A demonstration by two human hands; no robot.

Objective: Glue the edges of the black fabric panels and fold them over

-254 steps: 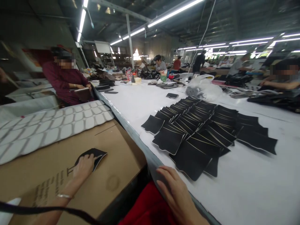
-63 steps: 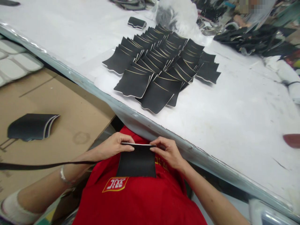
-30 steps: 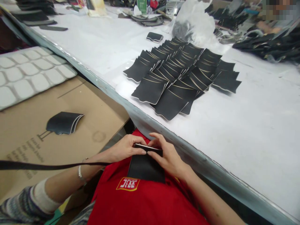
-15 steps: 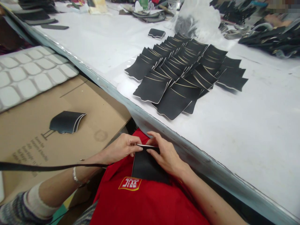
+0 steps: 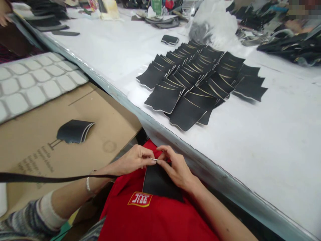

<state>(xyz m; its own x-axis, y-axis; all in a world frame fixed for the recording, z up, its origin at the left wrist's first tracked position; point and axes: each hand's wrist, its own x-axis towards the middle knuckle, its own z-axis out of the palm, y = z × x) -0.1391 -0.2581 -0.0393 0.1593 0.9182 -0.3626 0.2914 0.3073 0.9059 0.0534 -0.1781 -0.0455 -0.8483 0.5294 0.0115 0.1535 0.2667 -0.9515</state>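
Note:
A black flat piece with a pale edge lies over the red apron on my lap. Its upper edge is pinched by my left hand, thumb against fingers. Close beside it, my right hand grips the same edge between thumb and fingers. The two hands nearly touch. On the white table, rows of similar black pieces overlap in a fanned pile. A small stack of black pieces rests on the cardboard to the left.
A sheet of pale rounded pads lies at the left. One small black stack sits behind the pile, near a clear plastic bag. Dark bundles are at the back right. Another person's hand shows at top left.
Both hands have drawn closer together along the piece's upper edge, and the right fingers have closed in on it. The whole view has shifted slightly.

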